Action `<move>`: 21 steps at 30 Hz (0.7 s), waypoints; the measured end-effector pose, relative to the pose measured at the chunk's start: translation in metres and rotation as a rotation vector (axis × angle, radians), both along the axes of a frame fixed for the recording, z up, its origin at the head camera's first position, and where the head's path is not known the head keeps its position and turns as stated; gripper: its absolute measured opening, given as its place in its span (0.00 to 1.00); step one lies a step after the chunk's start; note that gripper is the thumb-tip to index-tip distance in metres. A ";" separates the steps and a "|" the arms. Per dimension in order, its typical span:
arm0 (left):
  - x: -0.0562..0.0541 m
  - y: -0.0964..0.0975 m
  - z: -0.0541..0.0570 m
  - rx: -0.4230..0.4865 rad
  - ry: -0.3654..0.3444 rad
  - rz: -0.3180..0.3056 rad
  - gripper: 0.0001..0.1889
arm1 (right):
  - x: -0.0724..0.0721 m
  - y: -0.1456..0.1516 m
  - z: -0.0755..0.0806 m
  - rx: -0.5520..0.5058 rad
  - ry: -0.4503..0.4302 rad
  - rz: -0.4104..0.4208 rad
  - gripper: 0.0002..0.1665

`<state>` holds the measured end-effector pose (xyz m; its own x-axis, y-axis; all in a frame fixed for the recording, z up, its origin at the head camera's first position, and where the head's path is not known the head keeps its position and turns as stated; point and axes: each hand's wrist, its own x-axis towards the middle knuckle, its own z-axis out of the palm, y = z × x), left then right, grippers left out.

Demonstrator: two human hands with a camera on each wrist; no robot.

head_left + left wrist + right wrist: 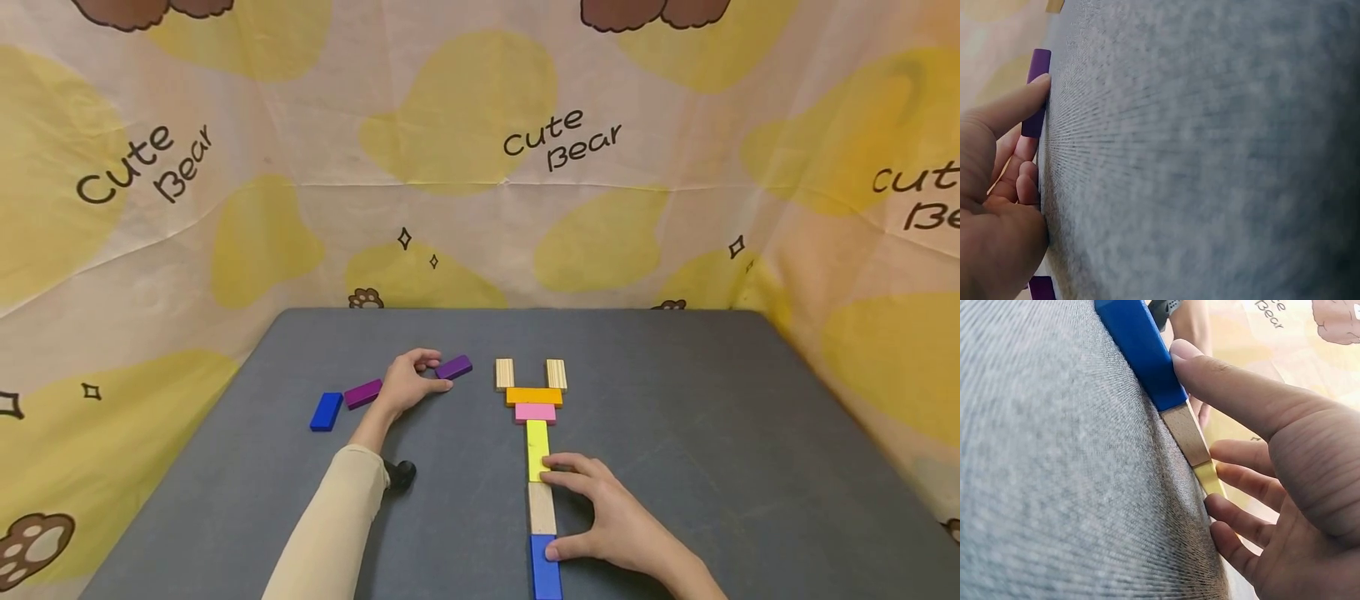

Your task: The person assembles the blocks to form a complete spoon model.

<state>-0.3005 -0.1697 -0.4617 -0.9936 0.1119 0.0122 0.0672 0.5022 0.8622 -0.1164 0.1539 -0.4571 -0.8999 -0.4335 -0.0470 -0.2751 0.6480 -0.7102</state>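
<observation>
My left hand (407, 385) pinches a purple block (454, 367) between thumb and fingers, low at the table. The left wrist view shows the thumb (1019, 106) across that block's near face. My right hand (615, 517) rests along a row of blocks, its thumb touching the blue block (545, 575) and its fingertips at the yellow block (537, 442). Between those two lies a plain wooden block (542, 508). Farther up, the row runs on with a pink block (535, 412) and an orange block (534, 397), both crosswise, and two upright-pointing wooden blocks (505, 375).
Another purple block (363, 393) and a blue block (326, 412) lie left of my left hand on the grey table (450, 517). A patterned cloth (465, 225) hangs behind the table and along its sides. A black device (402, 475) sits at my left wrist.
</observation>
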 end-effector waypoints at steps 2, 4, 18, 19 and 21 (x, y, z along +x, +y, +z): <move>0.001 0.001 0.000 -0.002 0.001 0.006 0.28 | 0.000 0.000 0.000 -0.001 0.005 0.002 0.50; 0.001 0.001 0.001 -0.001 0.001 0.006 0.27 | 0.000 0.001 0.000 -0.001 0.008 0.005 0.50; 0.002 0.000 0.003 0.010 -0.014 -0.009 0.26 | 0.001 0.001 0.000 0.000 0.022 0.012 0.50; 0.002 0.000 0.003 0.011 -0.015 -0.010 0.26 | 0.001 0.001 0.000 0.000 0.022 0.012 0.50; 0.002 -0.001 0.003 0.011 -0.013 -0.012 0.25 | 0.000 0.001 -0.001 0.001 0.025 0.013 0.50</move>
